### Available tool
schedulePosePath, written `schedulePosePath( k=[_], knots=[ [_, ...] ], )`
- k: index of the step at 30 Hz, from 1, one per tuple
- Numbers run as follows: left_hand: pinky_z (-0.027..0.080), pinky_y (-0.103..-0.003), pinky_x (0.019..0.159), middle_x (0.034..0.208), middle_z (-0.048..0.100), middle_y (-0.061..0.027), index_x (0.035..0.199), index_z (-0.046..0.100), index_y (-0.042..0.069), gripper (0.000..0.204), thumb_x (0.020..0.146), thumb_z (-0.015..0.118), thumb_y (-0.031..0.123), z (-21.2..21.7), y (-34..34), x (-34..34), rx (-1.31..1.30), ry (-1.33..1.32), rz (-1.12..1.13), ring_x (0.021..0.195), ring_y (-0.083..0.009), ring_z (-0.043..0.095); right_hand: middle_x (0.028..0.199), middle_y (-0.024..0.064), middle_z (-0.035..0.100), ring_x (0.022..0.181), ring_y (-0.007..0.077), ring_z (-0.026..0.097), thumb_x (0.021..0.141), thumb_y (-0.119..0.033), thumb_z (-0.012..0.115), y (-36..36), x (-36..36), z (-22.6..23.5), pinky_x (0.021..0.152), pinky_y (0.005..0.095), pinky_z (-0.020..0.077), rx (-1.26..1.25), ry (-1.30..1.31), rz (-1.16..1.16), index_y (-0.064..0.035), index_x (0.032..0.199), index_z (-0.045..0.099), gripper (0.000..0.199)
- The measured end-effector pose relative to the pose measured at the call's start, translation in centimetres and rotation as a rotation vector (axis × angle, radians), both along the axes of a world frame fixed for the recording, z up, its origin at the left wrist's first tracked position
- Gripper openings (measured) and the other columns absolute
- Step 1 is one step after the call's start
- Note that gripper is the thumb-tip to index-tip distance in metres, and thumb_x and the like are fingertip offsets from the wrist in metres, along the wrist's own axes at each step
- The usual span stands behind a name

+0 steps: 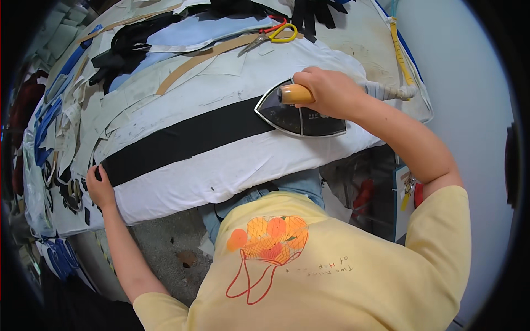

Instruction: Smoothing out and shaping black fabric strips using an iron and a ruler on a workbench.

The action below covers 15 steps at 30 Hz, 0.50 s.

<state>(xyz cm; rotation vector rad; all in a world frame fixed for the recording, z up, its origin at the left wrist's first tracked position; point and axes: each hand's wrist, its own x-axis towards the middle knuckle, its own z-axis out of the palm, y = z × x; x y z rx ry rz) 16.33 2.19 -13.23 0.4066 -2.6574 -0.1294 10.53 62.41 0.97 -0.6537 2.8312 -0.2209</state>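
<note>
A long strip of black fabric lies flat across the white-covered ironing table. At its left end, my left hand pinches the corner of the strip between thumb and finger. My right hand is wrapped around the wooden handle of an iron. The iron rests at the strip's right part, its pointed tip toward the left. What lies beneath the soleplate is hidden by the iron.
Scissors with red and yellow handles lie beyond the strip, near pale blue fabric and brown paper strips. Black scraps and cut pattern pieces crowd the far left. A wrapped cord runs from the iron rightward, near a wall.
</note>
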Motion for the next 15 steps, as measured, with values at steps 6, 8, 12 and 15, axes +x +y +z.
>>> schedulePosePath(
  k=[6, 8, 12, 15],
  knots=[
    [0.048, -0.04, 0.087, 0.109, 0.066, -0.0135, 0.108, 0.064, 0.005, 0.03, 0.096, 0.059, 0.033, -0.4, -0.3, -0.2, -0.001, -0.019, 0.019, 0.103, -0.0338, 0.061, 0.094, 0.0135, 0.066, 0.091, 0.0376, 0.063, 0.084, -0.026, 0.072, 4.3, 0.6, 0.3, 0.075, 0.0456, 0.0503, 0.063, -0.004, -0.121, -0.0094, 0.1, 0.057, 0.027],
    [0.048, -0.04, 0.088, 0.111, 0.066, -0.0139, 0.108, 0.065, 0.005, 0.031, 0.097, 0.058, 0.034, -0.3, -0.1, -0.2, 0.001, -0.027, 0.034, 0.104, -0.034, 0.061, 0.096, 0.0135, 0.065, 0.093, 0.0381, 0.062, 0.082, -0.027, 0.074, 6.0, 0.7, 0.5, 0.077, 0.0452, 0.0496, 0.07, -0.001, -0.196, -0.0081, 0.097, 0.057, 0.029],
    [0.049, -0.041, 0.085, 0.11, 0.066, -0.0132, 0.108, 0.065, 0.006, 0.03, 0.096, 0.059, 0.034, -0.3, 0.0, -0.1, -0.008, -0.006, 0.037, 0.102, -0.0337, 0.062, 0.103, 0.0133, 0.062, 0.101, 0.0363, 0.06, 0.08, -0.027, 0.077, 7.2, -0.4, 1.5, 0.084, 0.0439, 0.0483, 0.075, -0.097, -0.193, -0.0087, 0.099, 0.059, 0.032],
    [0.05, -0.04, 0.081, 0.106, 0.067, -0.0123, 0.106, 0.065, 0.007, 0.028, 0.095, 0.06, 0.032, 0.1, 1.0, -0.5, 0.011, 0.024, 0.019, 0.098, -0.0335, 0.063, 0.107, 0.012, 0.061, 0.105, 0.0346, 0.057, 0.077, -0.023, 0.08, 7.0, -0.5, 1.5, 0.089, 0.0401, 0.0473, -0.007, -0.065, -0.132, -0.0082, 0.102, 0.058, 0.037]
  ],
)
